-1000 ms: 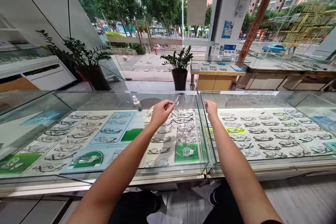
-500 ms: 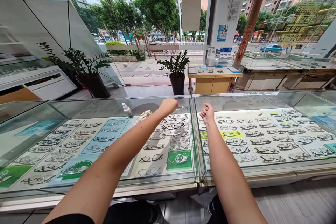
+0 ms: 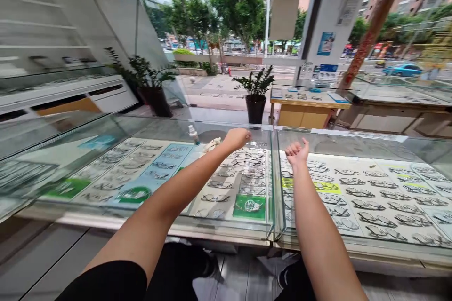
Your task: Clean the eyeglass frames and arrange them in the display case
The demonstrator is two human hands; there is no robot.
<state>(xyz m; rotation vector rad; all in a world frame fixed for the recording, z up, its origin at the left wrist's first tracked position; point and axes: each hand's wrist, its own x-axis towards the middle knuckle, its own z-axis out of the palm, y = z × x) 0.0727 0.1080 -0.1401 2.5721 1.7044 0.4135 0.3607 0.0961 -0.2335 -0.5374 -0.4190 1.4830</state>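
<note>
Both my arms reach out over glass display cases filled with eyeglasses. My left hand (image 3: 238, 139) is closed in a fist above the back of the left display case (image 3: 155, 218); nothing shows in it. To its left lie a white cloth (image 3: 212, 145) and a small spray bottle (image 3: 193, 135), both apart from the hand. My right hand (image 3: 297, 152) is over the right display case (image 3: 356, 241), fingers curled in and thumb sticking out to the right, with no object visible. Rows of eyeglasses (image 3: 215, 197) lie beneath the glass.
The two cases meet at a glass seam (image 3: 276, 183) between my hands. Beyond them stand potted plants (image 3: 255, 99) and a small wooden display table (image 3: 303, 114) before the shop window. White drawers (image 3: 109, 99) are at the far left.
The view has swung left, so the surroundings sit further right. My right hand has rolled over, its thumb now pointing outward to the right. My left fist looks much the same.
</note>
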